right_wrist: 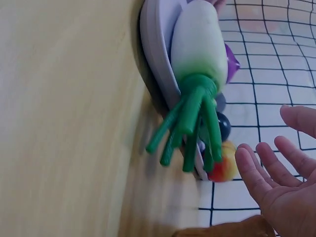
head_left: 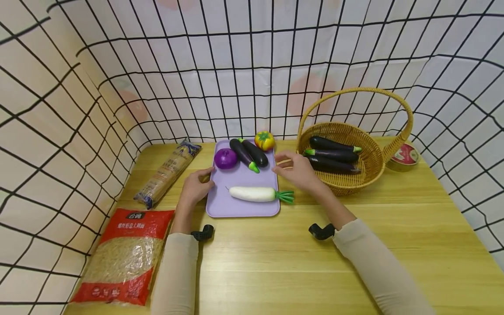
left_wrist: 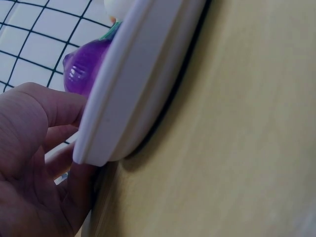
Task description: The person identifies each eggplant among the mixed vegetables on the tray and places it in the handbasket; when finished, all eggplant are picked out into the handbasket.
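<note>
A lilac tray (head_left: 244, 211) lies on the table with a white radish (head_left: 252, 194) across its front part. Its green leaves overhang the right rim. Behind the radish are a purple onion (head_left: 225, 159), two eggplants (head_left: 245, 154) and a red-yellow tomato (head_left: 264, 141) at the back right corner. My left hand (head_left: 196, 186) grips the tray's left rim, its digits lying above and below the edge in the left wrist view. Beside the right rim is my right hand (head_left: 296, 170), its fingers spread and loosely bent, holding nothing in the right wrist view (right_wrist: 281, 173).
Right of the tray stands a wicker basket (head_left: 370, 151) with a tall handle and several eggplants inside. A round tin (head_left: 404, 156) sits behind it. At left lie a pack of long noodles (head_left: 169, 173) and a red bag of pasta (head_left: 124, 256). Black-gridded white cloth surrounds the table.
</note>
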A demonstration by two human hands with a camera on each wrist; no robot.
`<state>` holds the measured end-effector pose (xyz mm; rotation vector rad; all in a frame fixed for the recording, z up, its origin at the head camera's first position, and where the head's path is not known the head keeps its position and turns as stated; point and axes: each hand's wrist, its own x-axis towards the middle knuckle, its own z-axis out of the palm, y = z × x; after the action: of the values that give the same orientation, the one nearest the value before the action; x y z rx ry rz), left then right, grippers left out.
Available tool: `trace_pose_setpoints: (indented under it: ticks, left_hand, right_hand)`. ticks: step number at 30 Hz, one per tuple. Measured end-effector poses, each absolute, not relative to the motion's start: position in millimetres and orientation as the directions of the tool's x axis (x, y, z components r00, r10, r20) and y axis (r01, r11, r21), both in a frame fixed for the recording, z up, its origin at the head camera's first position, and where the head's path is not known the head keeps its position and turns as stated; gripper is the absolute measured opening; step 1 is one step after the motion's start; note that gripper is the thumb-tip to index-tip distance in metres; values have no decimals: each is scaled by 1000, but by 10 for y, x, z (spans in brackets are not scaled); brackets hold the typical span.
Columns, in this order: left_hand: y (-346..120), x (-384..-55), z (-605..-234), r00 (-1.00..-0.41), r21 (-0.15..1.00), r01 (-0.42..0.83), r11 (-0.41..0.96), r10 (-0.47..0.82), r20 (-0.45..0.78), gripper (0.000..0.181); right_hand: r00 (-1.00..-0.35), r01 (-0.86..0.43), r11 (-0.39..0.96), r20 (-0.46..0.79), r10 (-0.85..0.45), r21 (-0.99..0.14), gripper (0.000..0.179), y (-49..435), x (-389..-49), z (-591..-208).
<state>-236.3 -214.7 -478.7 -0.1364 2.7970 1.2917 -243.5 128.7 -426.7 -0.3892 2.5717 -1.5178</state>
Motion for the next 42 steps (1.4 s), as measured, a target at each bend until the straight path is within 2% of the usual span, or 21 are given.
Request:
trace_pose_setpoints:
  ticks: [13, 28, 37, 42]
  left_hand:
    - [-2125, -2384, -4773, -995, 768, -103, 632, -49, -93, 56]
    - [-2098, -2400, -4771, -994, 778, -105, 620, -46, -97, 57]
    - [-2136, -2367, -4779, -992, 766, -122, 631, -59, -110, 57]
    - [-2157, -2362, -4780, -993, 761, -113, 639, -55, -102, 58]
  right_hand:
    - [-949, -99, 438, -48, -313, -893, 46, 997, -2523, -4337]
    - [-950, -115, 442, -32, -311, -890, 48, 854, -2563, -4443]
    - [-939, -158, 550, -47, -340, -820, 57, 707, -2570, -4487]
    - [-933, -161, 565, -62, -354, -809, 59, 661, -2599, -4506]
